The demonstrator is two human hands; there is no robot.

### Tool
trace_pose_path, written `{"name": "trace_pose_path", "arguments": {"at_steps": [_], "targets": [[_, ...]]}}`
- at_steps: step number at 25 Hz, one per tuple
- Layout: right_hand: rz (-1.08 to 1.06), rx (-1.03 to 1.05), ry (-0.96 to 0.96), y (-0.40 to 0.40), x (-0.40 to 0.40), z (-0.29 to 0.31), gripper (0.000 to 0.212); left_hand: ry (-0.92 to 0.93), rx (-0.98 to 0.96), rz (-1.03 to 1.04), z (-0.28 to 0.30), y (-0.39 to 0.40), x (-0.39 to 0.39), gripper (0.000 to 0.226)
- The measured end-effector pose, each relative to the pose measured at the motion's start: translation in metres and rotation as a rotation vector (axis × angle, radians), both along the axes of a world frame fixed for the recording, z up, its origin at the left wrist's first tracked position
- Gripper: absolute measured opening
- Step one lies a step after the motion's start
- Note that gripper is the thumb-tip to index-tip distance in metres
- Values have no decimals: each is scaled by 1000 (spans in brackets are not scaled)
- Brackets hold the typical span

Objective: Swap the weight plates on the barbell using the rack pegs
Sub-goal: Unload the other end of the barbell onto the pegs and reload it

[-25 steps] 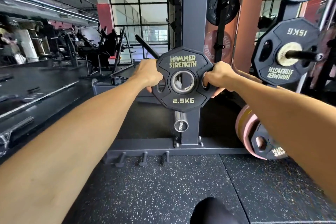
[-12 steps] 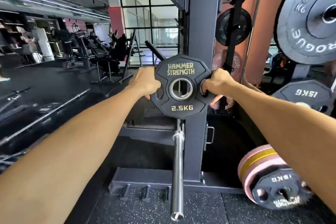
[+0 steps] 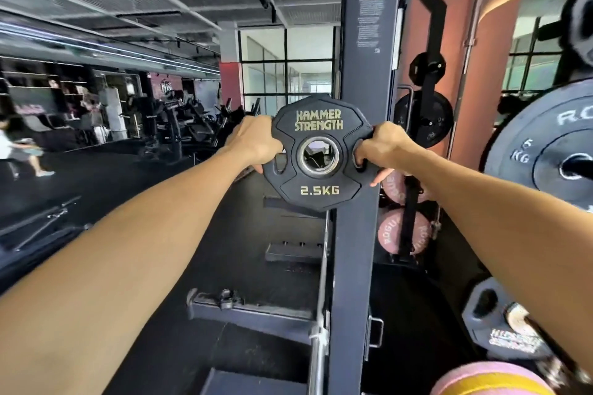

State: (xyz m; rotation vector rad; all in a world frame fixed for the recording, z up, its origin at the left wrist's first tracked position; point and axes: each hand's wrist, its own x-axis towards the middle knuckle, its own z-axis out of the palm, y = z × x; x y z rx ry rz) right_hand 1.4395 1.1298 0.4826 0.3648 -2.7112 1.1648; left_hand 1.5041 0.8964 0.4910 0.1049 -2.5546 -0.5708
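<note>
We grip the 2.5KG plate (image 3: pixel 319 153) upright at arm's length, left hand (image 3: pixel 255 141) and right hand (image 3: pixel 380 146) curled on opposite edges (equally near), bore facing the rack upright (image 3: pixel 359 234).

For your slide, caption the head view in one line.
Both hands, left hand and right hand, grip a 2.5 kg plate before the rack upright.
</note>
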Motion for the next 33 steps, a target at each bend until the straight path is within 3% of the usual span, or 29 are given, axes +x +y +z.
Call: {"name": "trace_pose_path", "arguments": {"at_steps": [4, 11, 17, 26, 33], "targets": [[16, -2, 21, 13, 5, 17, 18, -7, -17, -4, 22, 9, 2, 24], [-13, -32, 66, 88, 5, 34, 10, -9, -6, -74, 38, 79, -12, 20], [-33, 70, 150, 239, -30, 39, 16, -8, -4, -84, 38, 227, -50, 22], [-136, 111, 124, 509, -77, 58, 22, 1, 61, -196, 46, 494, -114, 15], [-135, 87, 100, 611, -101, 83, 18, 17, 27, -235, 76, 596, -145, 10]]}}
